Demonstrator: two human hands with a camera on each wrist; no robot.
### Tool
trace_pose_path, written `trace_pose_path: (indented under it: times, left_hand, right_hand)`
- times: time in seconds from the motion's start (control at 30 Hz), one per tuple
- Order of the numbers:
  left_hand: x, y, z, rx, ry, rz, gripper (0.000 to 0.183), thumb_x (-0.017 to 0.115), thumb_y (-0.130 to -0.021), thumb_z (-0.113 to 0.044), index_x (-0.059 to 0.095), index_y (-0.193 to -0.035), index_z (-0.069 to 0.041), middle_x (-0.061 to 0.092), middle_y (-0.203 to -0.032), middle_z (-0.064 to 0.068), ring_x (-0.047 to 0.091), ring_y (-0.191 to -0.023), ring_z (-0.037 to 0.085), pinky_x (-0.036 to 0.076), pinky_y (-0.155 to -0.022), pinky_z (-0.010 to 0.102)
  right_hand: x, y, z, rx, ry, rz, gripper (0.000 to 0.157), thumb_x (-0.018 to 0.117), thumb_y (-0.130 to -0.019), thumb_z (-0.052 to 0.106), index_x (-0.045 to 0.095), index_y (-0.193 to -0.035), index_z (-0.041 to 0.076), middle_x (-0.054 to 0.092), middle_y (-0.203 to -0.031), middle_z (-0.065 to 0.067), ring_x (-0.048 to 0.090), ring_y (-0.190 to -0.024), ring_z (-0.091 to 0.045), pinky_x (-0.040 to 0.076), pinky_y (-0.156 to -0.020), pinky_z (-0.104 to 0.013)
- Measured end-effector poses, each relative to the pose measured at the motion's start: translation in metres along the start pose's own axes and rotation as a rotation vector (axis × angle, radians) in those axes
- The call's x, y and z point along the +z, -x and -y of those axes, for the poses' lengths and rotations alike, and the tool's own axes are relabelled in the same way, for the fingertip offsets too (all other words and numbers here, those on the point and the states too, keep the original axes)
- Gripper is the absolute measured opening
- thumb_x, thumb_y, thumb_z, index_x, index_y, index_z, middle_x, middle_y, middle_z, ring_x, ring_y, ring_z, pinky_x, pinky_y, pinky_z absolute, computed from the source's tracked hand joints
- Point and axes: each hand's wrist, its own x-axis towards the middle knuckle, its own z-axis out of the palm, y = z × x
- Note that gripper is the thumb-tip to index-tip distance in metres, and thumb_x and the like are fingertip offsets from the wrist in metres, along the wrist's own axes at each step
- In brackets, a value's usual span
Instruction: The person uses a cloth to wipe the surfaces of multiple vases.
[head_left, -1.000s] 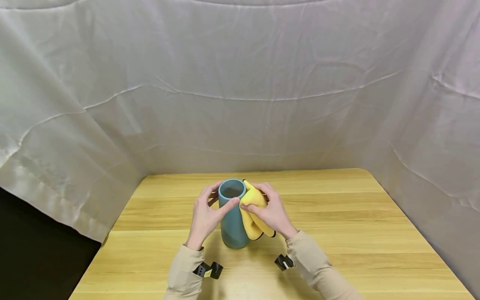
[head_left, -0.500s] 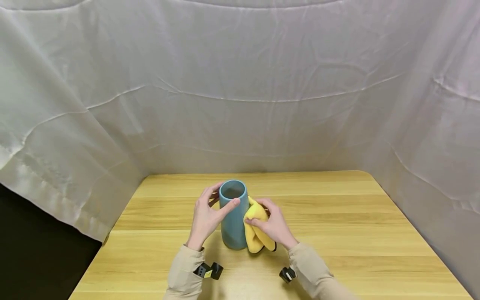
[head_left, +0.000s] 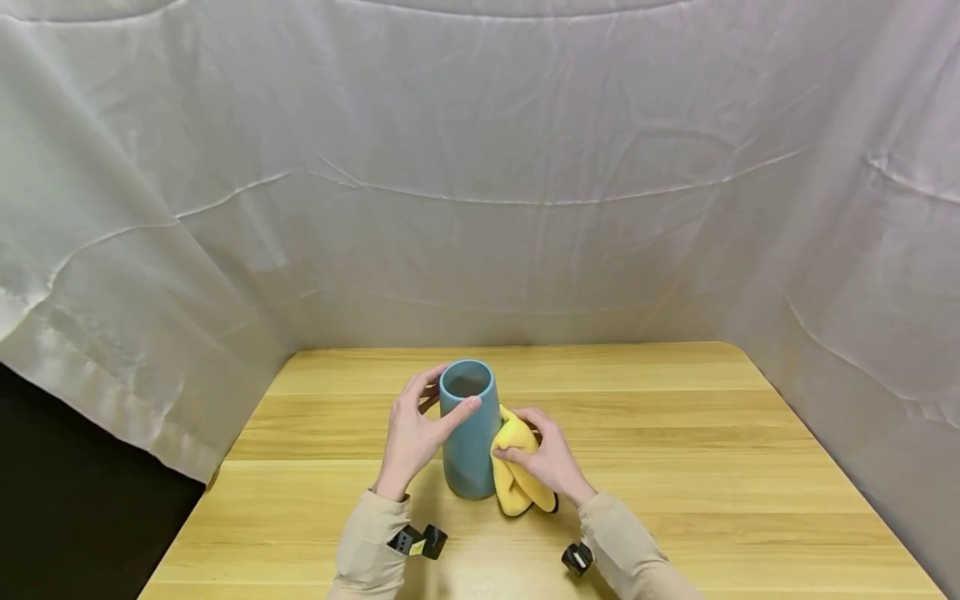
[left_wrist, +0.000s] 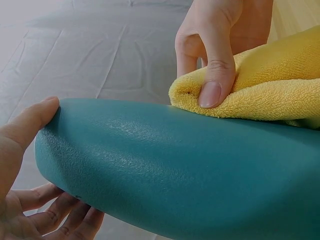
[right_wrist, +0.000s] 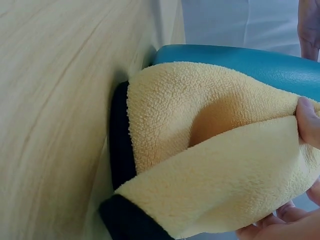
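Note:
A tall blue-green vase (head_left: 471,454) stands upright on the wooden table, its round mouth facing up. My left hand (head_left: 415,433) grips it near the top, thumb by the rim on the near side and fingers round the far left side. Against the vase's right side lies a folded yellow towel (head_left: 514,467) with dark edging. My right hand (head_left: 551,454) pinches this towel, its thumb in front, as the left wrist view also shows at the thumb (left_wrist: 216,85). In the right wrist view the towel's dark-edged end (right_wrist: 122,145) hangs down near the tabletop.
The light wooden table (head_left: 675,467) reaches out on both sides of the vase. Pale grey curtains (head_left: 525,167) enclose it at the back, left and right. A black camera (head_left: 433,542) is strapped at the left wrist, another camera (head_left: 577,559) at the right.
My right hand has slid the towel down along the vase's right side, from near the rim to about the middle. The left hand and the vase have stayed nearly still.

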Motion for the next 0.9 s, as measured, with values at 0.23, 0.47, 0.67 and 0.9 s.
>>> trace_pose_path:
  times: [0.23, 0.47, 0.67, 0.9]
  left_hand:
    - [0.001, 0.000, 0.001, 0.001, -0.002, 0.000, 0.059, 0.087, -0.079, -0.029, 0.064, -0.131, -0.014, 0.067, -0.122, 0.007, 0.064, -0.110, 0.026, 0.055, -0.102, 0.049]
    - [0.001, 0.000, 0.002, 0.001, -0.006, -0.004, 0.059, 0.086, -0.079, -0.030, 0.064, -0.131, -0.014, 0.067, -0.122, 0.007, 0.064, -0.110, 0.025, 0.056, -0.102, 0.047]
    - [0.001, 0.000, 0.003, 0.017, -0.015, -0.012, 0.058, 0.086, -0.079, -0.029, 0.065, -0.130, -0.012, 0.067, -0.120, 0.008, 0.064, -0.109, 0.025, 0.057, -0.101, 0.046]
    - [0.001, 0.000, 0.003, 0.025, -0.013, -0.010, 0.057, 0.086, -0.079, -0.028, 0.065, -0.130, -0.013, 0.067, -0.120, 0.008, 0.064, -0.108, 0.026, 0.057, -0.101, 0.048]
  right_hand:
    - [-0.001, 0.000, 0.001, -0.029, -0.013, 0.000, 0.052, 0.086, -0.077, 0.011, 0.067, -0.125, 0.009, 0.066, -0.117, -0.009, 0.059, -0.096, -0.014, 0.052, -0.082, -0.024]
    - [-0.007, -0.008, 0.023, -0.078, -0.044, -0.010, 0.052, 0.085, -0.080, 0.011, 0.065, -0.127, 0.007, 0.066, -0.116, -0.014, 0.059, -0.093, -0.013, 0.053, -0.079, -0.024]
    - [-0.014, -0.016, 0.053, -0.194, -0.055, -0.048, 0.052, 0.085, -0.080, 0.011, 0.066, -0.128, 0.008, 0.065, -0.113, -0.015, 0.058, -0.092, -0.015, 0.053, -0.077, -0.025]
    - [-0.017, -0.018, 0.063, -0.211, -0.051, -0.060, 0.052, 0.085, -0.080, 0.010, 0.066, -0.128, 0.011, 0.063, -0.110, -0.013, 0.057, -0.091, -0.014, 0.052, -0.076, -0.024]
